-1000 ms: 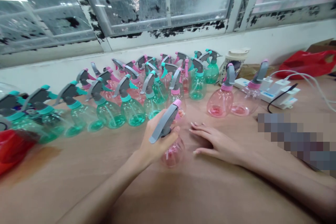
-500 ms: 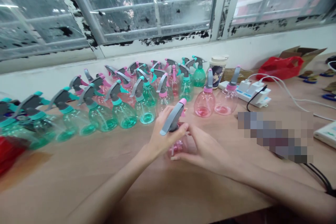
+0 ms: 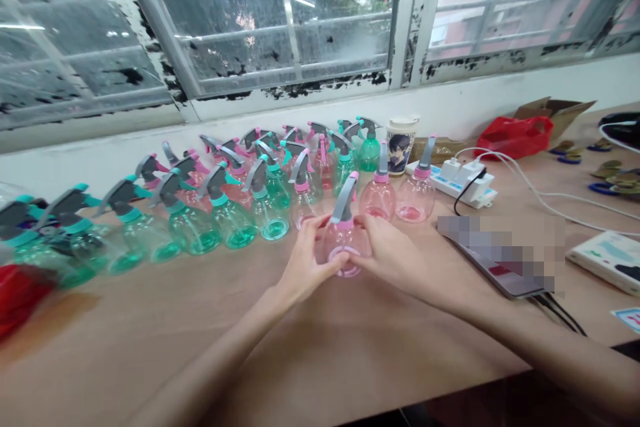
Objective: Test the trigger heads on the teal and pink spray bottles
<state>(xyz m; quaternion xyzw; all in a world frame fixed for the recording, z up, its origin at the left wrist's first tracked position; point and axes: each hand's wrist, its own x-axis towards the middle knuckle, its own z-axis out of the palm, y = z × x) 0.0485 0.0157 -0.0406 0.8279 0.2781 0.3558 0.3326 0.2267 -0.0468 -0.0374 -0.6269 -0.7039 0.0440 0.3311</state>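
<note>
A clear pink spray bottle with a grey and pink trigger head stands upright between my hands. My left hand is wrapped round its left side, thumb across the front. From the right, my right hand grips the same bottle, its thumb near the left one. The fingers behind the bottle are partly hidden. Just beyond are two more pink spray bottles, one nearer and one further right. A green spray bottle stands to the left, in a row of several like it.
Behind that row, pink and green spray bottles stand below the window. A patterned cup, a white power strip with cables, and a red plastic bag are at the back right. A phone, partly pixelated, lies on the wooden table.
My right hand has come in from the right and closed on the bottle. My left hand has slid from its neck down to its body. The camera view has turned right.
</note>
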